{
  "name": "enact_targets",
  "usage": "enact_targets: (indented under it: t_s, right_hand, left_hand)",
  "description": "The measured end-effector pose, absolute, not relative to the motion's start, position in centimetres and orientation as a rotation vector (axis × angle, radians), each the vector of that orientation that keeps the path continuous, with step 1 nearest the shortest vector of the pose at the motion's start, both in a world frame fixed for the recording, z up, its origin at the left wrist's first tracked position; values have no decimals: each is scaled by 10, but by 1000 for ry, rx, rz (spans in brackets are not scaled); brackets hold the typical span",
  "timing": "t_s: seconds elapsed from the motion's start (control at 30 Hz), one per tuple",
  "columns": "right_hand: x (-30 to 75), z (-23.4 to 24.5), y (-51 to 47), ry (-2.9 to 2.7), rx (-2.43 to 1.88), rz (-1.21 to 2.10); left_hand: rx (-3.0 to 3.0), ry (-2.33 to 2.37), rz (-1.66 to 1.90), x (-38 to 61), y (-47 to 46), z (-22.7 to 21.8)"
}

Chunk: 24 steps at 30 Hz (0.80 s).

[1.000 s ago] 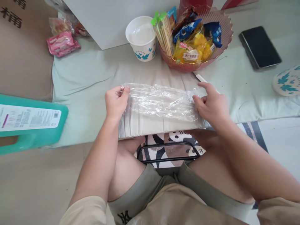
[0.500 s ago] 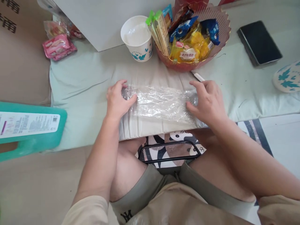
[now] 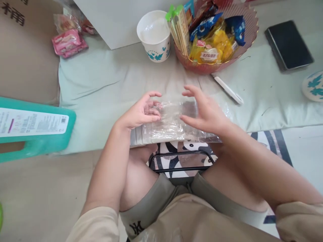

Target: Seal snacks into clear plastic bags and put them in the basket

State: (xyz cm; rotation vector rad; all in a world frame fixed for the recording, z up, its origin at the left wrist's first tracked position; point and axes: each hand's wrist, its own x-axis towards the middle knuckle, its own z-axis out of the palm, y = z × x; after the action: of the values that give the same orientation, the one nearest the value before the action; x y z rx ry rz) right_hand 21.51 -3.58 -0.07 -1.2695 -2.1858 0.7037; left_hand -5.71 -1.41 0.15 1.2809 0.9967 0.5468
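Observation:
A crinkled sheet of clear plastic film point(image 3: 166, 129) lies on the pale green cloth near its front edge. My left hand point(image 3: 141, 111) is over the film's left part, with thumb and fingers apart and curved. Over its right part, my right hand point(image 3: 207, 111) is also open, its thumb and fingertips pointing left. A gap separates the two hands, and film shows between and below them. Whether any fingertip touches the film cannot be made out. Behind my right hand lies a slim white tool point(image 3: 228, 90) that looks like a box cutter.
A white paper cup point(image 3: 157, 50) stands beside a pink ribbed bowl point(image 3: 246, 45) of wrapped snacks. A black phone-like device point(image 3: 290, 45) lies at right, near another patterned cup point(image 3: 314, 86). At left are a teal jug point(image 3: 60, 134) and pink snack packs point(image 3: 69, 43).
My hands have moved inward toward each other from the film's two ends, and their fingers have spread. The view has shifted slightly, showing more of the white tool.

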Motion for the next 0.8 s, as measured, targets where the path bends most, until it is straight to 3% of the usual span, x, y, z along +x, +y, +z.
enact_targets:
  t_s: [0.17, 0.27, 0.4, 0.63, 0.8]
  right_hand:
    - [188, 11, -15, -2321, -1376, 1014]
    - [187, 20, -13, -2319, -1459, 1141]
    - [194, 20, -17, -1854, -1464, 1294]
    - [188, 2, -23, -1278, -1384, 1378]
    - [197, -3, -27, -1272, -1344, 1492]
  left_hand:
    - [1242, 1029, 494, -55, -13, 4]
    - [1176, 1151, 838, -63, -4, -1]
    - [934, 1177, 1227, -67, 5, -4]
    - [871, 926, 774, -16, -19, 1]
    - [1065, 1237, 654, -7, -17, 0]
